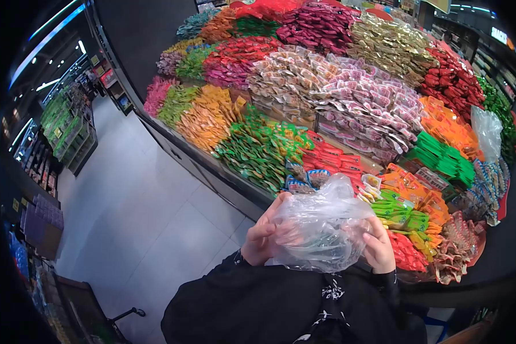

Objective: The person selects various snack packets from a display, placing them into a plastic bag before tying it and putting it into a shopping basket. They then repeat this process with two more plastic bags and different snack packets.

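A crumpled clear plastic bag is stretched between my two hands, in front of my chest. My left hand is closed on its left side, with the fingers partly behind the film. On the other side my right hand grips the bag, thumb and fingers at its edge. Through the film, folds and a faint greenish tint show. Just beyond the bag lie red packets, blue-and-white packets and bright green packets in the display.
A large display of wrapped snacks fills the front and right, with a dark edge along its left. Another clear bag sits at the right among the packets. A tiled aisle floor runs along the left, past shelves and purple boxes.
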Motion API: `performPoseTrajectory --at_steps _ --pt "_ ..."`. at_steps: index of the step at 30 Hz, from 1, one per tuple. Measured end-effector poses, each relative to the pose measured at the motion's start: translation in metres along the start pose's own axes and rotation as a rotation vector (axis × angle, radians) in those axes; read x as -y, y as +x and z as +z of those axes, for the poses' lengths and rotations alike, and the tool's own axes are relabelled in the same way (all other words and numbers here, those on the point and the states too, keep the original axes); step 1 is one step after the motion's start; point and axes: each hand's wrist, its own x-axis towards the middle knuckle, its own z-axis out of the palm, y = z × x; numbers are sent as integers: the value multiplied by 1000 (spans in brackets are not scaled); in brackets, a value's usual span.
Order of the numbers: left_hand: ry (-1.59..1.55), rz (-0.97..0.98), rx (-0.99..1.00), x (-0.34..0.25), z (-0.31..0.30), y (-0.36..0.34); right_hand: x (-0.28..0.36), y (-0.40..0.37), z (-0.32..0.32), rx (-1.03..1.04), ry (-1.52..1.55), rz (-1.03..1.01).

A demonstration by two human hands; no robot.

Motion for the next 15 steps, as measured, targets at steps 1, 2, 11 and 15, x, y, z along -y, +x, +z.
performPoseTrajectory --at_steps 1,2,11,15 --pt "56 20 -70 -13 4 -8 -11 5 11 52 102 -26" --pt "112 43 -145 -27 9 -17 -24 10 23 85 148 -36" --pt "291 363 -196 -189 -50 -166 -120 95 166 270 398 -49" --pt "376 475 -383 -244 -53 -216 -147 148 188 579 -449 -60"
